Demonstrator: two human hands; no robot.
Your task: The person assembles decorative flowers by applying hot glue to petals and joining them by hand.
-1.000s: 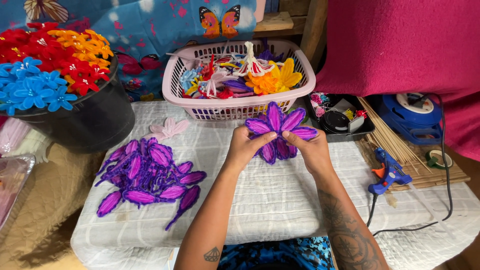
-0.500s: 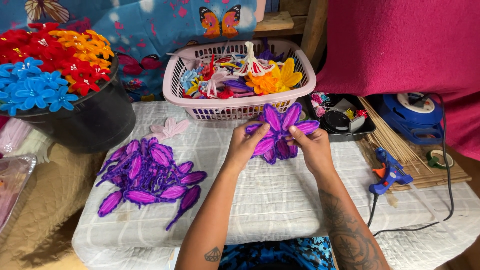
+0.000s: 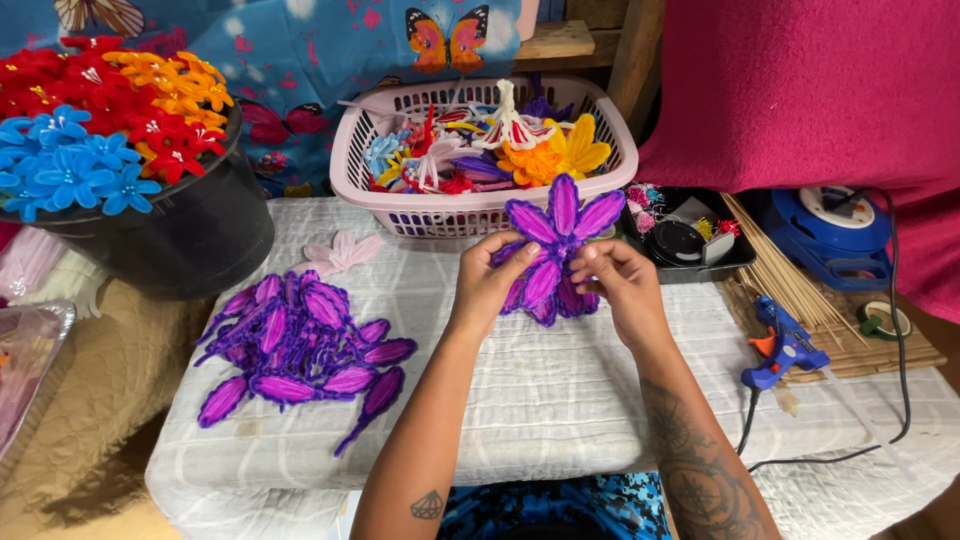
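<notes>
Both hands hold a purple pipe-cleaner flower [image 3: 556, 245] with pink-centred petals, raised a little above the white padded table [image 3: 560, 400]. My left hand [image 3: 487, 285] grips its left side, thumb and fingers pinching the petals. My right hand [image 3: 625, 290] pinches the right side near the flower's centre. A heap of loose purple petals [image 3: 300, 345] lies on the table to the left of my left arm.
A pink basket [image 3: 470, 215] of mixed craft flowers stands behind the hands. At far left, a black bucket [image 3: 190, 235] holds red, orange and blue flowers. On the right: a black tray [image 3: 690, 255], wooden skewers [image 3: 790, 285], a blue glue gun [image 3: 780, 345], a blue cord reel [image 3: 835, 235].
The flower has turned slightly in my hands, and both hands have shifted a little toward me. The rest of the table is unchanged.
</notes>
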